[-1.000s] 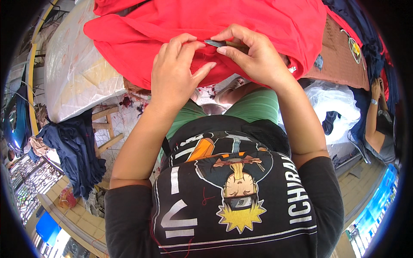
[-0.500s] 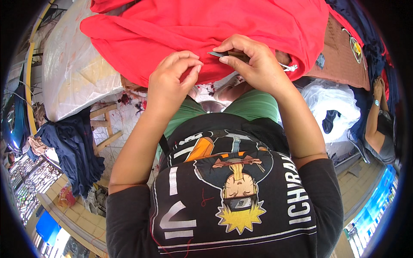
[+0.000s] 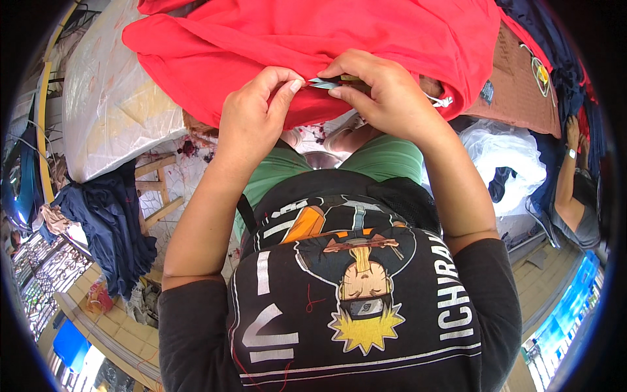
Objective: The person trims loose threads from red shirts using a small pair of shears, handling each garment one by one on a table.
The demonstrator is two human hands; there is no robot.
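Both hands on the hem of a large red fabric garment [image 3: 313, 39] spread over the lap and the table edge. Left hand [image 3: 251, 117]: fingers curled, thumb and forefinger pinched shut on the hem. Right hand [image 3: 379, 91]: fingers closed around a small blue-grey thread snipper [image 3: 324, 83], tip at the hem between the hands. Clear plastic-wrapped bundle [image 3: 111, 104] lies left; dark blue cloth [image 3: 114, 222] hangs below it.

Plastic-wrapped white bundle [image 3: 111, 111], dark blue cloth [image 3: 111, 222] on wooden stool [image 3: 160, 189] — white plastic bag [image 3: 506, 157]
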